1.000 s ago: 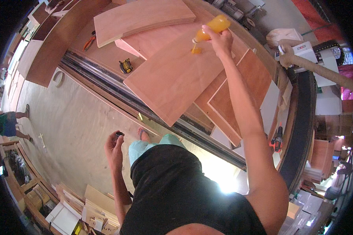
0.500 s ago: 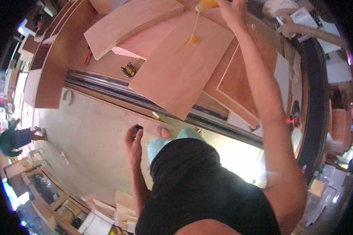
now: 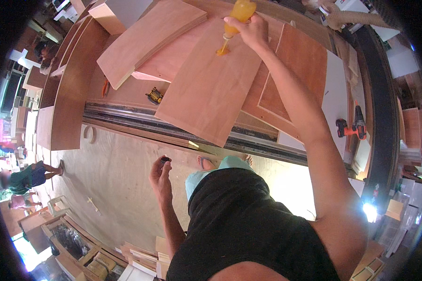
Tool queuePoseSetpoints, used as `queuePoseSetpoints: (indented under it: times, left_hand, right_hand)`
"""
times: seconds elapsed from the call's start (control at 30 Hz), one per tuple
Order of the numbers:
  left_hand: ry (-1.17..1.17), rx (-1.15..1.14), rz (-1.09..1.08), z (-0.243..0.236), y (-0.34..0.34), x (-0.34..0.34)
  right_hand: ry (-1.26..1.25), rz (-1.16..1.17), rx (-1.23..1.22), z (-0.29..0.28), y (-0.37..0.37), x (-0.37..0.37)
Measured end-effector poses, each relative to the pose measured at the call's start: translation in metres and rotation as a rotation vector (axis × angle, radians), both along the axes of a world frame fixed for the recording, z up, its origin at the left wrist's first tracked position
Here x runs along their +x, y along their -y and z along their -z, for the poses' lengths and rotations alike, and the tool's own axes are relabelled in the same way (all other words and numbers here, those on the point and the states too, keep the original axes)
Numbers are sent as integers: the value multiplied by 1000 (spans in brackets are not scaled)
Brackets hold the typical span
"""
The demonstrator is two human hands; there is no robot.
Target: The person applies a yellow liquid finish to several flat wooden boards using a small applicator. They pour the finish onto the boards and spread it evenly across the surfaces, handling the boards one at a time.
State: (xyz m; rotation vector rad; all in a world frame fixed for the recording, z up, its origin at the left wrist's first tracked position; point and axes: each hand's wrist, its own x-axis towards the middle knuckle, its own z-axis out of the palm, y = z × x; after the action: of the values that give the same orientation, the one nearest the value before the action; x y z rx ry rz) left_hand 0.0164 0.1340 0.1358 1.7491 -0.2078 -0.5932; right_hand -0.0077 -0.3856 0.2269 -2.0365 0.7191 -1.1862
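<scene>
Workshop table (image 3: pixel 126 93) carries a plywood panel (image 3: pixel 206 89); above it the right hand (image 3: pixel 255 31) grips a yellow bottle (image 3: pixel 242 10) neck-down, apparently so amber liquid (image 3: pixel 222 51) runs out, while the left hand (image 3: pixel 161 179), well apart, pinches a black cap (image 3: pixel 165 159)

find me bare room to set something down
Bare: the pale board, from the yellow puddle down to its near edge; the floor between the left hand and the pale ring. Crowded: the board's right, where panels overlap beneath the right forearm.
</scene>
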Motion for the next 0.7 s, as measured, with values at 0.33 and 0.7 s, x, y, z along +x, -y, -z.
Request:
queuePoseSetpoints:
  times: [0.33, 0.7]
  left_hand:
    - [7, -8, 1, 3, 1, -12]
    - [-8, 28, -41, 7, -7, -29]
  right_hand:
    - [-58, 50, -24, 20, 0, -7]
    - [548, 144, -179, -103, -25, -10]
